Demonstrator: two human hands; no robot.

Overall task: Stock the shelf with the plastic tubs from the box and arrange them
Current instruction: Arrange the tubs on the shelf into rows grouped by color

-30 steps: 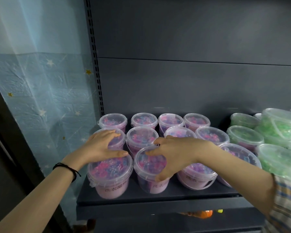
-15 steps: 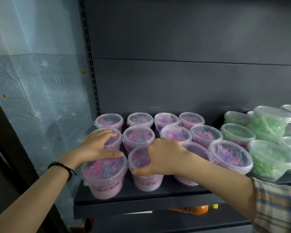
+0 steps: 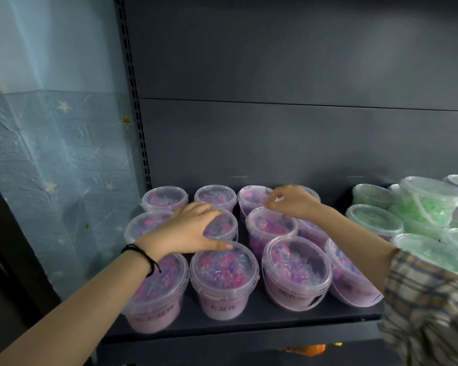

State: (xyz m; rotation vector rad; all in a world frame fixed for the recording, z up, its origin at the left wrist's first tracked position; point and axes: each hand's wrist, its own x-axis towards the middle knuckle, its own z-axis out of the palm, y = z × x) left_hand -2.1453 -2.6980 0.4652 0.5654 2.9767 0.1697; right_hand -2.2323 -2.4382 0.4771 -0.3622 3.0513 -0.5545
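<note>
CHANGE: hands shifted rearward off front pink tubs [image 3: 224, 273] | left hand [image 3: 193, 228] grip wide, flat on mid-row tub [image 3: 224, 227] | right hand [image 3: 294, 203] grip unclear | front row likely aligned

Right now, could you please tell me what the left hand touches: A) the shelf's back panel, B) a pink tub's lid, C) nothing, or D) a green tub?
B: the left hand lies with straight fingers across the lid of a middle-row pink tub.
</note>
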